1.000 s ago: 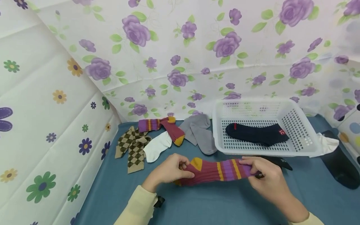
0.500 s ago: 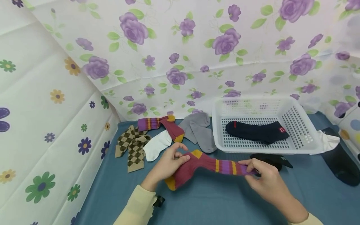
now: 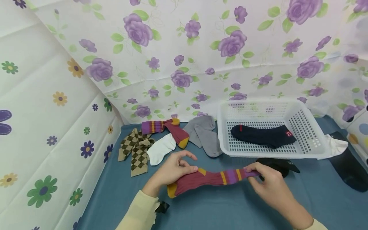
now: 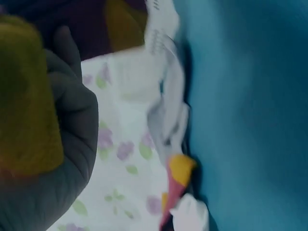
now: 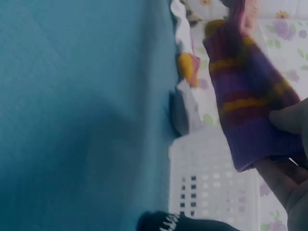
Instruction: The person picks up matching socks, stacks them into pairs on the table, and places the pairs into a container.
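A maroon sock [image 3: 198, 181] with purple and yellow stripes is stretched above the blue cloth in the head view. My left hand [image 3: 175, 167] holds its foot end, thumb over the fabric and index finger raised away from it. The sock's yellow toe [image 4: 29, 96] hangs in front of the palm in the left wrist view. At the cuff, my right hand [image 3: 268, 182] pinches the purple edge between thumb and fingers, as the right wrist view shows on the striped cuff [image 5: 250, 106]. A similar maroon sock [image 3: 176, 132] lies behind, left of centre.
A white basket [image 3: 222, 140] holds a dark navy sock [image 3: 263, 135]. Checked socks [image 3: 139, 156], a white sock [image 3: 161, 149] and grey socks [image 3: 207, 137] lie left of it. Black socks [image 3: 276, 166] lie before the basket; white [image 3: 336, 146] and black socks [image 3: 349, 171] lie right.
The sock's foot swung out below my left hand, then rose nearer level with the leg. My left hand shifted slightly up then down, its index finger lifting. My right hand keeps the cuff.
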